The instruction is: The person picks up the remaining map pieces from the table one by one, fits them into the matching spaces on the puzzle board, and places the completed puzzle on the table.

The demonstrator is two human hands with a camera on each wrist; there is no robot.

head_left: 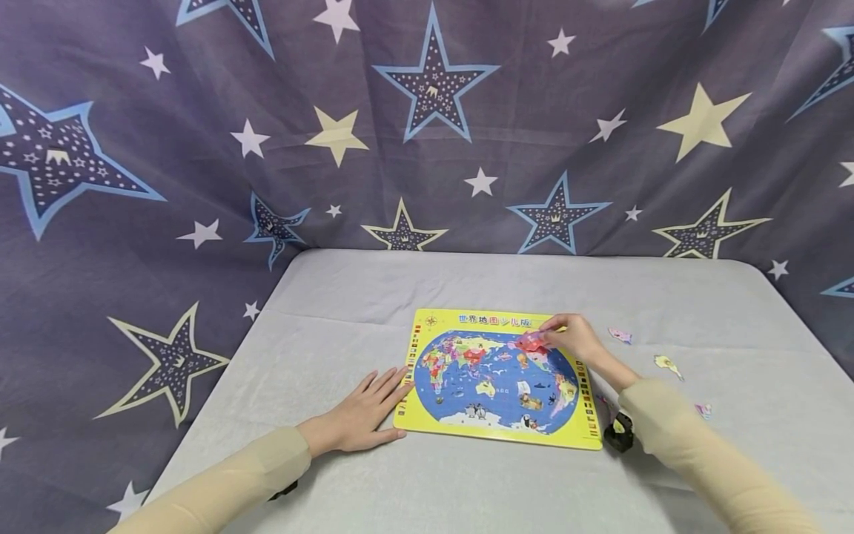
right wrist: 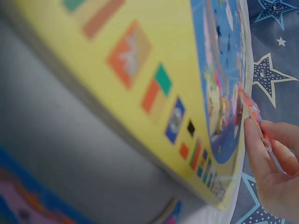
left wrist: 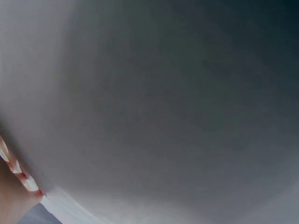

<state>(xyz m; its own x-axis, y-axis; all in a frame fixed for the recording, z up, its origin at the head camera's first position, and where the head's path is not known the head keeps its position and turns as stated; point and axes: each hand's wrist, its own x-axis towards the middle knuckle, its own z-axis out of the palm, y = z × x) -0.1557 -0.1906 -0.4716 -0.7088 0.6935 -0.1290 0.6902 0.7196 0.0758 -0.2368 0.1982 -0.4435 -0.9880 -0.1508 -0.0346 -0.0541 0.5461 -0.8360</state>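
A yellow-edged world map puzzle board point(head_left: 500, 429) lies flat on the table. My right hand point(head_left: 575, 337) pinches a red-pink puzzle piece point(head_left: 531, 341) over the board's upper right part. In the right wrist view the thumb and fingers of the right hand point(right wrist: 275, 154) hold that thin piece point(right wrist: 252, 109) tilted, its far edge close to the map. My left hand point(head_left: 363, 411) rests with spread fingers on the table, fingertips at the board's left edge. The left wrist view shows mostly grey cloth, with a bit of the hand point(left wrist: 18, 200) at lower left.
Right of the board lie loose puzzle pieces: a pink one point(head_left: 620, 336), a yellowish one point(head_left: 666, 363) and a small one point(head_left: 703, 409) beside the right sleeve. A grey cloth covers the table point(head_left: 333, 311). A star-patterned curtain point(head_left: 440, 170) hangs behind and at the sides.
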